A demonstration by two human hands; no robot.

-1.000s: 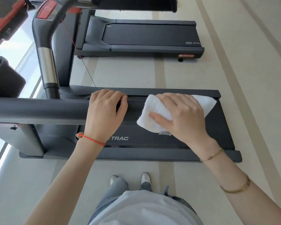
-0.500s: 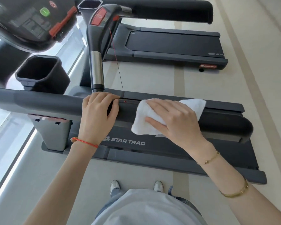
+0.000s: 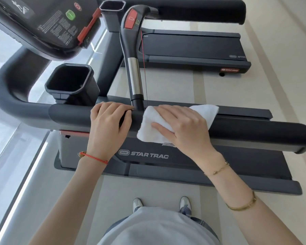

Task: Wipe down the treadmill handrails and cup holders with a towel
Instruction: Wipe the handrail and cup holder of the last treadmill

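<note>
The right hand lies on top of a white towel, with the fingers curled over it and the thumb pressed against its near side, so the towel is held wrapped over the dark handrail. One corner of the towel sticks out past the fingers on the far side of the rail. The left hand is just beside it on the same handrail, with the fingers bent over the top of the rail and the thumb on the near side; it grips the rail and holds nothing else. A red string bracelet is on the left wrist, and two thin gold bracelets are on the right arm. Between the two hands a grip bar with a shiny metal part meets the handrail, and a thin red cord hangs along it. To the left of the left hand, a square black cup holder stands behind the rail, near but not touching the hand. Above it the console shows a green button and a red clip. Below the rail the treadmill base carries the words STAR TRAC. A second treadmill stands further away on the pale floor. The person's shoes are at the near edge.
</note>
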